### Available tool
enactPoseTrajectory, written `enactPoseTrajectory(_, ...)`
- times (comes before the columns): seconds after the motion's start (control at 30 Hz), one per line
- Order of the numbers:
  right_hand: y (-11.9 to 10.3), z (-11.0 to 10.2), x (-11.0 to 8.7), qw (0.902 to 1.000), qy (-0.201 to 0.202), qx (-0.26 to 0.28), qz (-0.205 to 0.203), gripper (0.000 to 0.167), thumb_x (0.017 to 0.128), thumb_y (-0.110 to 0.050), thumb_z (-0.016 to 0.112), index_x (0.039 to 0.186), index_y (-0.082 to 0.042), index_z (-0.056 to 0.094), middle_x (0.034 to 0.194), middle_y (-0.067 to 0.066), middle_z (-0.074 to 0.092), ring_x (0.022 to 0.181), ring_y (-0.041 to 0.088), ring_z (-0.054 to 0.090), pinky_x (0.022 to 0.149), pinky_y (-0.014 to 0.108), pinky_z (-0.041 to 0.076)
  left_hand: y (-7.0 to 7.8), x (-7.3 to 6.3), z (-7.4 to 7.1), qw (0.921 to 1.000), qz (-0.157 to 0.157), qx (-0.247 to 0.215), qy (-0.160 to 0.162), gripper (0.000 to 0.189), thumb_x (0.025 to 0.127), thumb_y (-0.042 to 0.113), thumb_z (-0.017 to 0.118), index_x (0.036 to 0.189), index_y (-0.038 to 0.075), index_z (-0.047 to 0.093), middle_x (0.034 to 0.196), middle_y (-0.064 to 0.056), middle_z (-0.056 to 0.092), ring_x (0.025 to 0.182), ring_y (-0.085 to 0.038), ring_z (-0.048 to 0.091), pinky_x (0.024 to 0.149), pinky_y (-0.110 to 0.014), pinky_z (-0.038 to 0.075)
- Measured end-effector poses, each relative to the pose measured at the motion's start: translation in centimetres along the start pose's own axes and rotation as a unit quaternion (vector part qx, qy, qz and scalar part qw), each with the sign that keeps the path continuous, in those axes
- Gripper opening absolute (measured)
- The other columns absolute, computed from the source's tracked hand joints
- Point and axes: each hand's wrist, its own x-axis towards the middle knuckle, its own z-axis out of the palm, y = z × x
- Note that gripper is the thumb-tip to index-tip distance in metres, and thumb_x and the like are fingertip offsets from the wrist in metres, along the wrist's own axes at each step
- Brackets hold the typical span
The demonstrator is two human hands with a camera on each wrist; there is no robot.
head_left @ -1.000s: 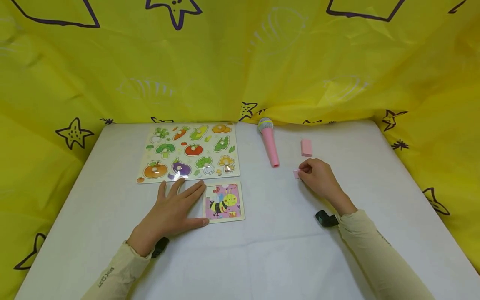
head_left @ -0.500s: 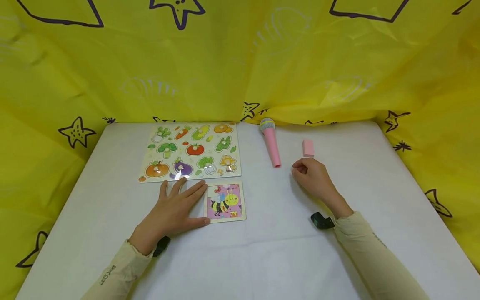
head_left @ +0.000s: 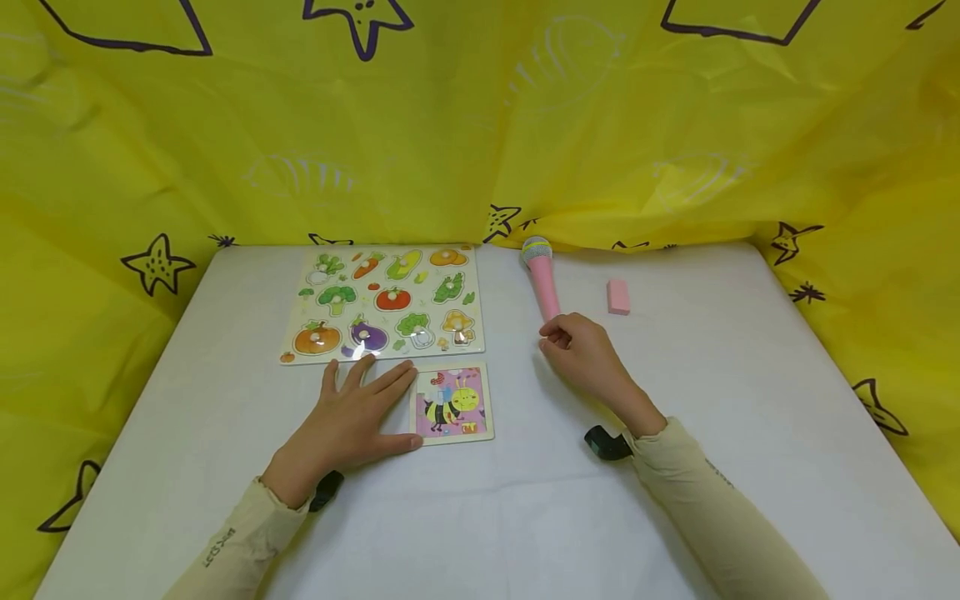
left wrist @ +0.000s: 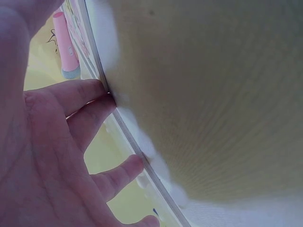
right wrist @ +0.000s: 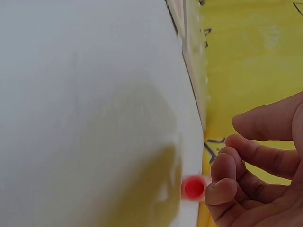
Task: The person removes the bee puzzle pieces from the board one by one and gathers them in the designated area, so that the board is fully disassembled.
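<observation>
My left hand [head_left: 345, 422] lies spread on the table, with fingertips and thumb at the left edge of a small framed bee puzzle [head_left: 461, 406]. The puzzle's upper left corner looks pale. My right hand [head_left: 588, 354] is above the table, just in front of the handle end of a pink toy microphone [head_left: 543, 279]. Its thumb and fingers are curled in a pinch. The small pink puzzle piece seen at its fingertips earlier has left the table with it; the fingers hide it now. The right wrist view shows the curled fingers [right wrist: 222, 165] beside the microphone's red end [right wrist: 194, 188].
A vegetable peg puzzle board [head_left: 390, 304] lies behind the bee puzzle. A pink block [head_left: 618, 297] sits right of the microphone. Yellow patterned cloth [head_left: 420, 125] hangs around the back and sides of the white-covered table [head_left: 480, 533].
My right hand has lifted the pink puzzle piece from the table and moved left, toward the bee puzzle. The left hand stays at the puzzle's edge.
</observation>
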Motion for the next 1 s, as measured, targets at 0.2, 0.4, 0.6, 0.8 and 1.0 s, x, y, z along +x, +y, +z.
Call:
enactPoseTrajectory(0.2, -1.6, 1.5, 0.2, 0.9997, -0.018, 0.013, -0.007, 0.009, 0.095, 0.002, 0.072, 0.103, 0.006, 0.074, 0.092, 0.012, 0.068, 0.084, 0.026, 0.062, 0.078, 0.039, 0.053, -0.1, 0.1, 0.1, 1.0000, 0.002, 0.004, 0.002, 0.093, 0.093, 0.061, 0.076, 0.166, 0.013, 0.043, 0.171, -0.003, 0.040, 0.154, -0.050, 0.025, 0.116, -0.082, 0.007)
enactPoseTrajectory(0.4, -3.2, 2.8, 0.3, 0.9984, -0.043, 0.021, -0.030, 0.009, 0.095, 0.001, 0.073, 0.103, 0.005, 0.074, 0.092, 0.010, 0.068, 0.084, 0.025, 0.062, 0.079, 0.038, 0.054, -0.2, 0.1, 0.3, 1.0000, 0.000, 0.005, -0.003, 0.093, 0.093, 0.061, 0.076, 0.166, 0.013, 0.043, 0.171, -0.003, 0.039, 0.154, -0.050, 0.024, 0.115, -0.082, 0.007)
enactPoseTrajectory(0.6, -4.7, 4.1, 0.6, 0.9954, -0.072, 0.038, -0.051, 0.011, 0.096, 0.000, 0.072, 0.105, 0.006, 0.074, 0.093, 0.009, 0.067, 0.085, 0.023, 0.062, 0.079, 0.036, 0.054, -0.3, 0.1, 0.4, 1.0000, 0.000, 0.010, 0.000, 0.092, 0.093, 0.061, 0.075, 0.166, 0.014, 0.043, 0.171, -0.003, 0.039, 0.154, -0.050, 0.025, 0.115, -0.082, 0.008)
enactPoseTrajectory(0.8, -6.0, 5.2, 1.0, 0.9918, -0.109, 0.050, -0.044, 0.012, 0.098, -0.004, 0.072, 0.107, 0.004, 0.075, 0.095, 0.007, 0.066, 0.087, 0.021, 0.060, 0.078, 0.034, 0.052, -0.2, 0.1, 0.2, 0.9999, -0.004, 0.011, -0.003, 0.092, 0.093, 0.061, 0.076, 0.166, 0.014, 0.043, 0.171, -0.003, 0.039, 0.154, -0.050, 0.025, 0.116, -0.082, 0.008)
enactPoseTrajectory(1.0, -7.3, 6.2, 1.4, 0.9869, -0.153, 0.043, -0.026, 0.013, 0.099, -0.005, 0.072, 0.111, 0.001, 0.075, 0.101, 0.007, 0.065, 0.089, 0.021, 0.059, 0.079, 0.033, 0.052, -0.1, 0.2, 0.1, 0.9999, -0.004, 0.013, -0.005, 0.092, 0.093, 0.061, 0.076, 0.166, 0.013, 0.043, 0.171, -0.003, 0.040, 0.154, -0.050, 0.025, 0.116, -0.082, 0.008)
